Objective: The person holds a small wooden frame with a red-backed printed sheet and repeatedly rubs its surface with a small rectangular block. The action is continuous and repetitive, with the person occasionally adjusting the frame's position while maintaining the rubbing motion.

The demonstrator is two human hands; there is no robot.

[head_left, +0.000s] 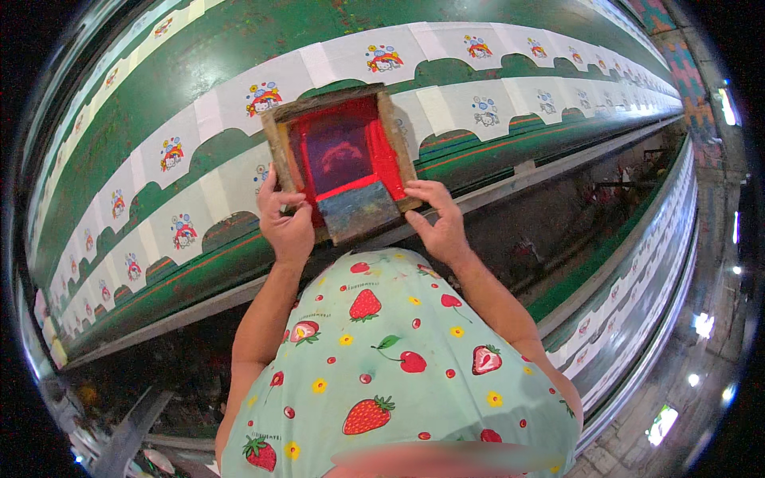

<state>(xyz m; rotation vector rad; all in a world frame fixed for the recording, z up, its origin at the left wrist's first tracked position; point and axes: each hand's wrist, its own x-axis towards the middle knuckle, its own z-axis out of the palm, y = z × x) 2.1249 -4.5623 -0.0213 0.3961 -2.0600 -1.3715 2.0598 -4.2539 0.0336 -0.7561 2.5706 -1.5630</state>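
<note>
A wooden screen-printing frame [396,131] lies tilted over the near row of white fabric pieces, just in front of me. Bright red ink [386,159] coats the inner border around its dark mesh window [339,151]. Against the near side of the frame rests a flat, worn blue-grey board [360,213], perhaps a squeegee. My left hand [288,227] grips the frame's near left side, one finger stretched up along the wood. On the near right corner, my right hand [441,223] holds the wood between thumb and fingers. The frame covers part of the fabric beneath.
A long green printing table [231,48] curves across the view with rows of white fabric pieces [343,60] bearing small colourful prints. Its metal rail [510,175] runs along the near edge. Another table of printed pieces [629,319] stands at right, across a dark gap.
</note>
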